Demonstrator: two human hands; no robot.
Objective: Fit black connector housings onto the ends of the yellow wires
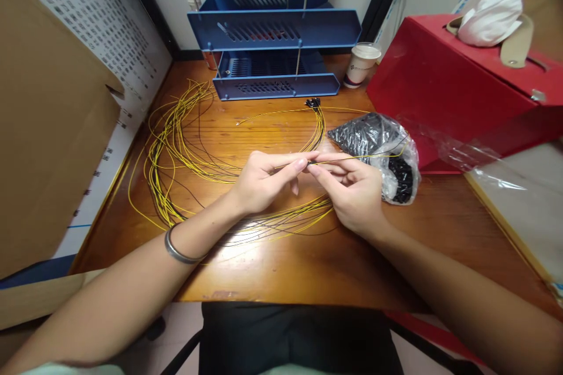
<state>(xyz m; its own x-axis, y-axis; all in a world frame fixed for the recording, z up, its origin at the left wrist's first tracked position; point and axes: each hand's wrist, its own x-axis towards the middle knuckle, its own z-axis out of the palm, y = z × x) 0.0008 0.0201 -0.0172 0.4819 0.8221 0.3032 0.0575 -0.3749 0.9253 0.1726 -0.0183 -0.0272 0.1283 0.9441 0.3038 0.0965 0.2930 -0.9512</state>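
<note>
My left hand [266,181] and my right hand [354,190] meet above the middle of the table, fingertips pinched together. Between them is a tiny dark piece, seemingly a black connector [311,162], mostly covered by the fingers. From the right fingertips a thin yellow wire [365,156], with a dark one alongside, runs right and bends over a clear plastic bag [367,131] of small black connectors. Below and left of the hands, a large loose coil of yellow and black wires [165,187] lies on the table. Behind them, several wires end in a cluster of black connectors [313,104].
A blue tiered tray rack [275,31] stands at the back, with a paper cup [362,64] beside it. A red tissue box [440,81] stands at right, and cardboard [48,111] at left. The wooden table's front edge [281,299] is near my lap.
</note>
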